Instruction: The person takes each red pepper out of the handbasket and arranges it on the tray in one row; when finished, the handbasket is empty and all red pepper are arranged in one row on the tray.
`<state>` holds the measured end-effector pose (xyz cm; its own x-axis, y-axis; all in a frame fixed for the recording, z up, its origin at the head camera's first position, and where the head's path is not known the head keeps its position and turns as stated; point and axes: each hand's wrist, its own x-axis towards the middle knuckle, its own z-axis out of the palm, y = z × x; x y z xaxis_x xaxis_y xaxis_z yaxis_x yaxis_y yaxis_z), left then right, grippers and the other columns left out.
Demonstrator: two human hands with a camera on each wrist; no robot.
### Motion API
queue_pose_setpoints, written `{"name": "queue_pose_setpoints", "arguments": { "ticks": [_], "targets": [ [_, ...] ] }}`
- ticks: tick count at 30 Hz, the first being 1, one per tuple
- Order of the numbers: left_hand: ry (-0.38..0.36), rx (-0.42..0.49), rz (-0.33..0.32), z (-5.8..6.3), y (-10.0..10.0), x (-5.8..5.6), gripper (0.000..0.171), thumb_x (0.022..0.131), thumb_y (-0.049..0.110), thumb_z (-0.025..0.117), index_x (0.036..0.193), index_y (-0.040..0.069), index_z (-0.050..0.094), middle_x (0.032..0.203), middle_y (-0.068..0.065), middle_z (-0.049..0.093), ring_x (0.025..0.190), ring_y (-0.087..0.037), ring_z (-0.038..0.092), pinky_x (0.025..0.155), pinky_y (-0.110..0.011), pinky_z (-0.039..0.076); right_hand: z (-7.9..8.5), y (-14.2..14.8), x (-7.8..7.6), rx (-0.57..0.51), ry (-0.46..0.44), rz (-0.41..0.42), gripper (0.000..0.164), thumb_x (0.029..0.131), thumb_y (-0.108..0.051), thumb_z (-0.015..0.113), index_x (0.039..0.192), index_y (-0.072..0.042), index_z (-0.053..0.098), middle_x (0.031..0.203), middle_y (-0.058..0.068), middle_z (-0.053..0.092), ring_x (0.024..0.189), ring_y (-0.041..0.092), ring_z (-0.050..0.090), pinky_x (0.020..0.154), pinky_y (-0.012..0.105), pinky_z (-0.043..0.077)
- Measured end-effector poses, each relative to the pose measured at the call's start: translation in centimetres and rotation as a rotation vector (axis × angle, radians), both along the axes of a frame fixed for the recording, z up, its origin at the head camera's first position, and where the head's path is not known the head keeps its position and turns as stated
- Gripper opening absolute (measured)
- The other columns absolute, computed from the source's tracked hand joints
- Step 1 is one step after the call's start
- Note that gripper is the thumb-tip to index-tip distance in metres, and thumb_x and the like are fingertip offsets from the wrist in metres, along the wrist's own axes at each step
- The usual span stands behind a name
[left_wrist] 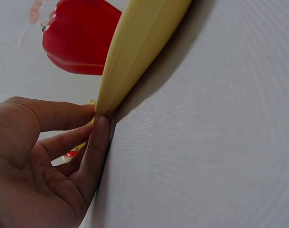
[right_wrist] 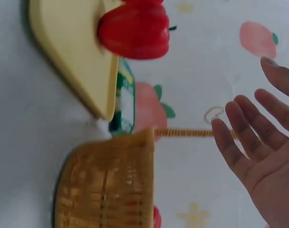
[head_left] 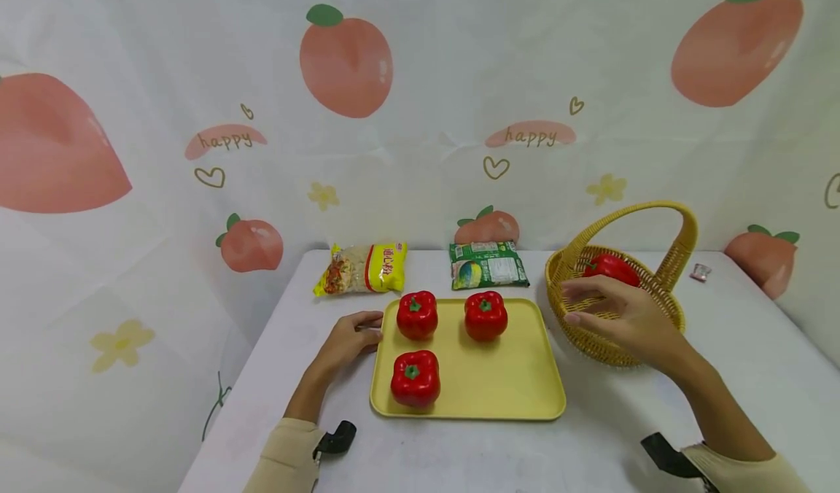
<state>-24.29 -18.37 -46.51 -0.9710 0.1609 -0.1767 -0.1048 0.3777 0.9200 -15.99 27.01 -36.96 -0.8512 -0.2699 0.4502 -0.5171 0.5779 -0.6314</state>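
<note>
My left hand [head_left: 349, 341] is at the left edge of a yellow tray [head_left: 499, 383], with fingertips and thumb pinching its rim in the left wrist view. On the tray sit three red bell peppers, one at back left [head_left: 417, 316], one at back right [head_left: 485, 316] and one at front left [head_left: 415, 379]. My right hand [head_left: 630, 321] hangs over the front of a woven basket [head_left: 671, 309], fingers apart and nothing in them. Inside the basket lies another red pepper [head_left: 613, 268], partly hidden by the hand.
Behind the tray lie a yellow food packet [head_left: 361, 268] and a green packet [head_left: 488, 265]. The basket's tall handle [head_left: 685, 241] arches above it. A small wrapped item [head_left: 700, 272] lies right of the basket. A printed cloth [head_left: 420, 150] hangs behind the white table [head_left: 459, 456].
</note>
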Motion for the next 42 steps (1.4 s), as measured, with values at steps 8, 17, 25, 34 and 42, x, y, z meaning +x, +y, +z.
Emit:
{"name": "queue_pose_setpoints", "arguments": {
  "ticks": [8, 17, 25, 34, 42],
  "targets": [
    [-0.004, 0.037, 0.015, 0.2, -0.2, -0.4, 0.047, 0.099, 0.004, 0.062, 0.146, 0.000, 0.060, 0.136, -0.017, 0.069, 0.113, -0.022, 0.071, 0.093, -0.034, 0.063, 1.1, 4.1, -0.6, 0.091, -0.072, -0.160, 0.033, 0.096, -0.017, 0.080, 0.127, -0.010, 0.072, 0.117, 0.000, 0.073, 0.099, -0.010, 0.062, 0.078, 0.008, 0.053],
    [-0.011, 0.042, 0.015, 0.2, -0.2, -0.3, 0.047, 0.100, 0.004, 0.062, 0.146, -0.001, 0.060, 0.136, -0.018, 0.068, 0.113, -0.023, 0.071, 0.094, -0.034, 0.063, 2.2, 6.9, -3.3, 0.241, -0.186, -0.282, 0.044, 0.102, -0.039, 0.071, 0.135, -0.009, 0.069, 0.124, 0.019, 0.074, 0.101, 0.023, 0.066, 0.073, 0.025, 0.053],
    [-0.008, 0.040, 0.017, 0.2, -0.1, -0.2, 0.046, 0.099, 0.004, 0.062, 0.145, -0.001, 0.062, 0.134, -0.016, 0.069, 0.112, -0.022, 0.071, 0.094, -0.034, 0.062, 3.2, 7.1, -5.8, 0.276, -0.212, -0.264, 0.051, 0.104, -0.036, 0.067, 0.141, -0.002, 0.061, 0.125, 0.028, 0.070, 0.121, 0.051, 0.061, 0.094, 0.076, 0.048],
    [0.005, 0.061, -0.001, 0.1, -0.1, 0.1, 0.048, 0.097, 0.003, 0.064, 0.144, -0.005, 0.060, 0.134, -0.022, 0.068, 0.110, -0.024, 0.071, 0.092, -0.037, 0.063, 3.6, 7.4, -8.8, 0.271, -0.316, -0.228, 0.067, 0.101, -0.043, 0.071, 0.147, 0.002, 0.054, 0.139, 0.032, 0.063, 0.131, 0.051, 0.056, 0.101, 0.070, 0.048],
    [0.010, 0.059, 0.010, -0.2, 0.0, -0.1, 0.047, 0.096, 0.002, 0.066, 0.143, -0.005, 0.062, 0.130, -0.018, 0.070, 0.107, -0.020, 0.071, 0.090, -0.034, 0.063, 2.7, 8.8, -10.8, 0.246, -0.422, -0.194, 0.074, 0.101, -0.043, 0.072, 0.151, 0.005, 0.046, 0.146, 0.035, 0.055, 0.136, 0.053, 0.050, 0.107, 0.072, 0.044]
  ]
}}
